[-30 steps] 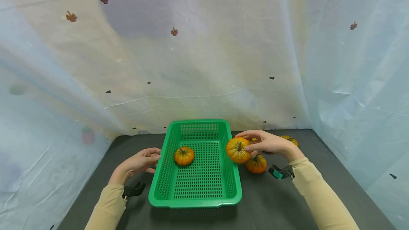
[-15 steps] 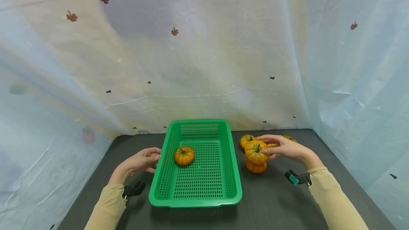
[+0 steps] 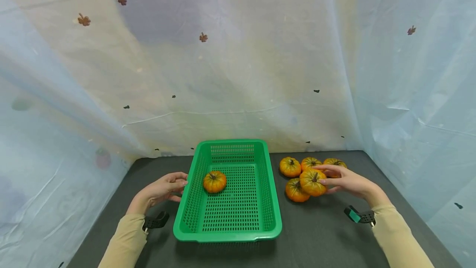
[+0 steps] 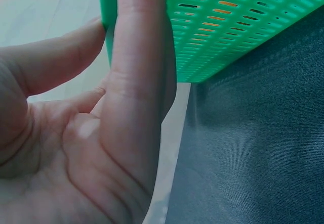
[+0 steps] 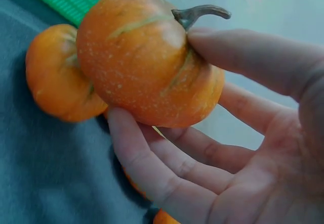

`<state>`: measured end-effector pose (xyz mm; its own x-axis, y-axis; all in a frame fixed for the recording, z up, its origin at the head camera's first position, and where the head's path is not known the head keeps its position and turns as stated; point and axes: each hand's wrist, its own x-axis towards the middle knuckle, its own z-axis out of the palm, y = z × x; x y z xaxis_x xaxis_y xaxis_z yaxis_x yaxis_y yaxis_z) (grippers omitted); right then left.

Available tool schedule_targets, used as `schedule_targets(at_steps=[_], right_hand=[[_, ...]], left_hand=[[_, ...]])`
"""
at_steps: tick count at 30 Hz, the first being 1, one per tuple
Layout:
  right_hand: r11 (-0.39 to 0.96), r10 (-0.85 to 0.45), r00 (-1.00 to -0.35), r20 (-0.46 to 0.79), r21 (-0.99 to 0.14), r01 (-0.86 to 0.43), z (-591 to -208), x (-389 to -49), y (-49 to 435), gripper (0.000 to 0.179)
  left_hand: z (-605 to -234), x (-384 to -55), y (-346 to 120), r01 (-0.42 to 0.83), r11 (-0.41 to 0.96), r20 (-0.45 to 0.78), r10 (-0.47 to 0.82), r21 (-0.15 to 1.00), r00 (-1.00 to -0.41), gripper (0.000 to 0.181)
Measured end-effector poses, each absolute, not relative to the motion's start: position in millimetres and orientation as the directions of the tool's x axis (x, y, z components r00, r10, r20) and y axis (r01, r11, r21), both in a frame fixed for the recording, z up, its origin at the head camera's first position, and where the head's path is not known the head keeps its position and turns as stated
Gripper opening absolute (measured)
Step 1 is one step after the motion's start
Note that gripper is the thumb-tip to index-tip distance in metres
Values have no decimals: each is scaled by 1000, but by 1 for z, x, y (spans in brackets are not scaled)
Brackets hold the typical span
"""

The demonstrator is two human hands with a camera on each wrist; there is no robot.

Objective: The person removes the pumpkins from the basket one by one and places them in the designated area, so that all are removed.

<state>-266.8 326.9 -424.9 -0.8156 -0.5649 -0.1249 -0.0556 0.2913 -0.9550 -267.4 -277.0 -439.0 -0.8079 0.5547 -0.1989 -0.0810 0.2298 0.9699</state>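
Note:
The green plastic basket (image 3: 227,235) has slotted walls, and one small orange pumpkin (image 3: 214,182) sits inside it towards the left. My left hand (image 3: 163,189) pinches the basket's left rim between thumb and fingers; in the left wrist view the thumb (image 4: 66,57) meets the rim's edge. With thumb and fingertips, my right hand (image 3: 346,183) holds another small pumpkin (image 3: 313,182), its curved stem (image 5: 205,12) near the thumb in the right wrist view. This pumpkin overlaps a neighbouring pumpkin (image 3: 295,191) right of the basket.
Behind the held pumpkin lie more pumpkins on the dark table (image 3: 308,235): one at the left (image 3: 289,167), one in the middle (image 3: 310,163) and one at the right (image 3: 334,162), partly behind my right hand. A pale patterned sheet (image 3: 238,73) hangs around the table's back and sides.
My right hand has moved right with its pumpkin, from beside the basket's right rim to over the pumpkin group, uncovering those behind. The left hand and basket stay in place.

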Motion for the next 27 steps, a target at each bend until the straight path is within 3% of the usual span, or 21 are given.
schedule_targets(at_steps=[27], right_hand=[[310, -456, -864, -213, -948, 70, -465, -256, 360, 62]], left_hand=[[-437, -265, -275, -88, 223, -200, 556, 971, -807, 44]])
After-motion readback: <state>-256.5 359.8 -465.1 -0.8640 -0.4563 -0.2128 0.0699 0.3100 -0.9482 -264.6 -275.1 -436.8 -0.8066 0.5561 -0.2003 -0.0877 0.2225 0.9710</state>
